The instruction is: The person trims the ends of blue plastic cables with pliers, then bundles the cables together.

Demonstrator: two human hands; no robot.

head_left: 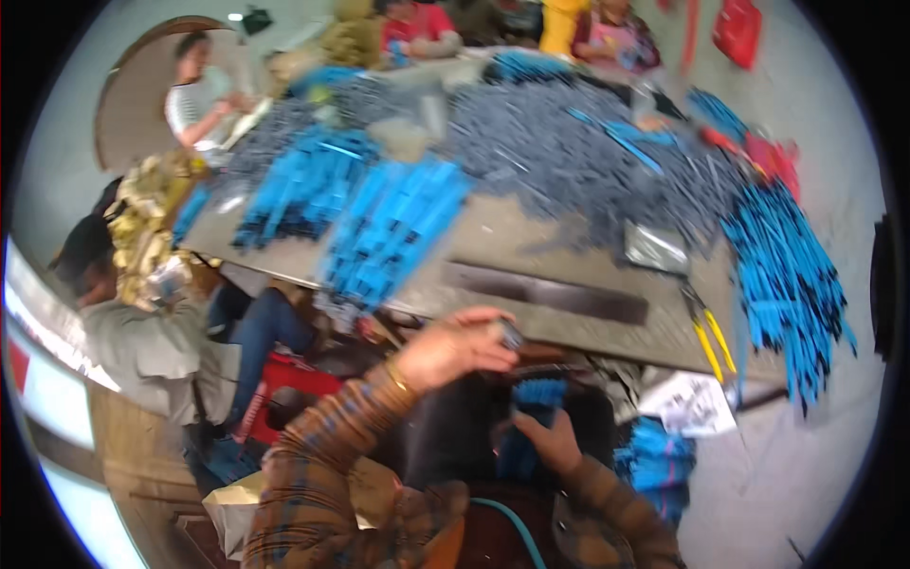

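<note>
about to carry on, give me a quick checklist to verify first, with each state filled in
1. Right hand holding the blue bundle at the lap: ok
2. Left hand gripping the small grey piece at its fingertips: ok
3. That piece's exact shape: cannot tell, blurred
4. Grey heap on the table: ok
5. Yellow-handled pliers well back from table edge: not ok, handles reach it

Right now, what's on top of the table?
Mainly blue bundles, a grey heap, a clear packet and yellow-handled pliers. Anything beneath the heap is covered from view.
</note>
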